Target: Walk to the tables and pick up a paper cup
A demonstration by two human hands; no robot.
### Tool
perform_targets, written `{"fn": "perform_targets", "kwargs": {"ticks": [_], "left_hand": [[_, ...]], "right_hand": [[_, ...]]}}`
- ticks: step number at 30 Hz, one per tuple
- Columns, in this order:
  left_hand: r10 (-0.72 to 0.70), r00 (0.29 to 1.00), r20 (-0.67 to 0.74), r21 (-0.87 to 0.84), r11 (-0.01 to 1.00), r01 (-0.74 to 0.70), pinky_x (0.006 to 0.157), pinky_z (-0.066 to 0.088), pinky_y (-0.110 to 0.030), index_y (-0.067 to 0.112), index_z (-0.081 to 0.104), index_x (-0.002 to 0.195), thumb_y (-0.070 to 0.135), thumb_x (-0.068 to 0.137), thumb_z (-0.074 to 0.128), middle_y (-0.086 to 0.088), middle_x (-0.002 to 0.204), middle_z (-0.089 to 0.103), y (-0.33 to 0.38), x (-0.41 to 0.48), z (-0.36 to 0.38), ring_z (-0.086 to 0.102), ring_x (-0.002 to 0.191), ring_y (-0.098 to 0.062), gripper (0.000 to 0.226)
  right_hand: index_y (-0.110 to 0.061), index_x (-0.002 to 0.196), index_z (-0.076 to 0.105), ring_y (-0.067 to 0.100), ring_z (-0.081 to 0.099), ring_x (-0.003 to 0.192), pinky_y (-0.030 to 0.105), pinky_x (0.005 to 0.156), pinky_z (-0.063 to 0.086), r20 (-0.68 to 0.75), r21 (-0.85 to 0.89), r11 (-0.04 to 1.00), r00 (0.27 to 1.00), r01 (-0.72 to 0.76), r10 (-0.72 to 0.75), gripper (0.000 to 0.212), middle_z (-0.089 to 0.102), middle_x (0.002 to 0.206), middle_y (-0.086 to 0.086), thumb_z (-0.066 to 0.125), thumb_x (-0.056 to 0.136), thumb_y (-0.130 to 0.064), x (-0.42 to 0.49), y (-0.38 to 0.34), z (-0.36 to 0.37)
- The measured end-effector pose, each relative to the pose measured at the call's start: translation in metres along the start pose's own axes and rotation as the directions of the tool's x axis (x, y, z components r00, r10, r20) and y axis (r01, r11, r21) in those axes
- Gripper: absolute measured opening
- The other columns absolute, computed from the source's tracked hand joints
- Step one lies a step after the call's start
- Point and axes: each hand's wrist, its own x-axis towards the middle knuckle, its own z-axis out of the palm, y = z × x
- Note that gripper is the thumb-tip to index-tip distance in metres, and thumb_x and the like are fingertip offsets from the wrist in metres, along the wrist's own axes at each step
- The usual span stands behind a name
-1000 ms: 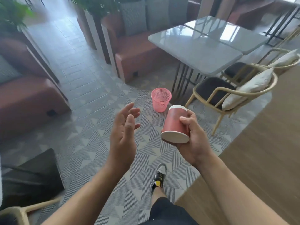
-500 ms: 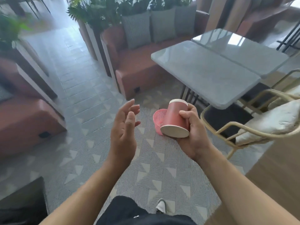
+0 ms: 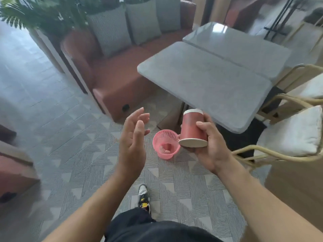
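My right hand [image 3: 211,147] grips a red paper cup [image 3: 191,129] with white rims, tilted so its flat base faces me. Just below and left of the cup, a small pink mesh wastebasket [image 3: 165,144] stands on the patterned carpet, with something pinkish lying inside it. My left hand [image 3: 133,140] hovers left of the basket, fingers straight and spread, palm turned toward the cup, holding nothing.
A grey table [image 3: 202,81] stands just beyond my right hand, a second grey table [image 3: 239,46] joined behind it. Rattan chairs with white cushions [image 3: 290,135] crowd the right. A brown sofa [image 3: 111,79] with grey cushions sits behind. My shoe [image 3: 143,198] is on the carpet.
I have walked closer: the pink basket and the table now lie nearer, and the basket shows fully left of the cup. Both hands keep their poses.
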Motion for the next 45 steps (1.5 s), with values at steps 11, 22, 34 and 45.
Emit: {"fn": "perform_targets", "kwargs": {"ticks": [11,22,34,45], "left_hand": [[-0.107,0.978,0.179,0.026,0.994,0.104,0.104,0.054,-0.054,0.035,0.056,0.135,0.045,0.101,0.042,0.006,0.127,0.068,-0.063,0.166,0.009,0.064,0.126,-0.017,0.038],[-0.316,0.945,0.088,0.094,0.947,0.308,0.103,0.057,-0.045,0.027,0.055,0.140,0.048,0.100,0.044,0.003,0.127,0.067,-0.224,0.221,0.043,0.065,0.124,-0.015,0.046],[-0.456,0.890,-0.013,0.010,0.890,0.457,0.093,0.057,-0.027,0.028,0.057,0.135,0.040,0.101,0.050,0.011,0.118,0.071,-0.485,0.207,0.069,0.068,0.115,-0.004,0.037],[-0.512,0.859,0.007,0.050,0.858,0.511,0.095,0.057,-0.032,0.039,0.058,0.126,0.032,0.103,0.046,0.018,0.111,0.071,-0.654,0.188,0.079,0.069,0.112,-0.007,0.027]], "right_hand": [[-0.039,0.131,0.062,0.028,0.074,0.095,0.048,0.082,0.060,-0.193,-0.083,0.996,0.980,0.031,-0.047,0.052,0.068,0.124,0.011,0.067,0.082,-0.026,0.147,-0.007,0.033],[-0.023,0.140,0.050,0.021,0.069,0.112,0.030,0.082,0.058,-0.373,-0.200,0.945,0.912,-0.260,0.172,0.067,0.067,0.127,0.005,0.079,0.080,-0.028,0.284,0.107,-0.046],[-0.041,0.124,0.052,0.022,0.067,0.113,0.044,0.097,0.058,-0.589,-0.269,0.860,0.781,-0.433,0.209,0.048,0.066,0.122,-0.004,0.076,0.084,-0.029,0.462,0.337,-0.198],[-0.025,0.137,0.032,0.029,0.061,0.110,0.049,0.101,0.053,-0.682,-0.277,0.734,0.665,-0.620,0.304,0.061,0.058,0.111,0.001,0.072,0.091,-0.028,0.549,0.465,-0.271]]}}
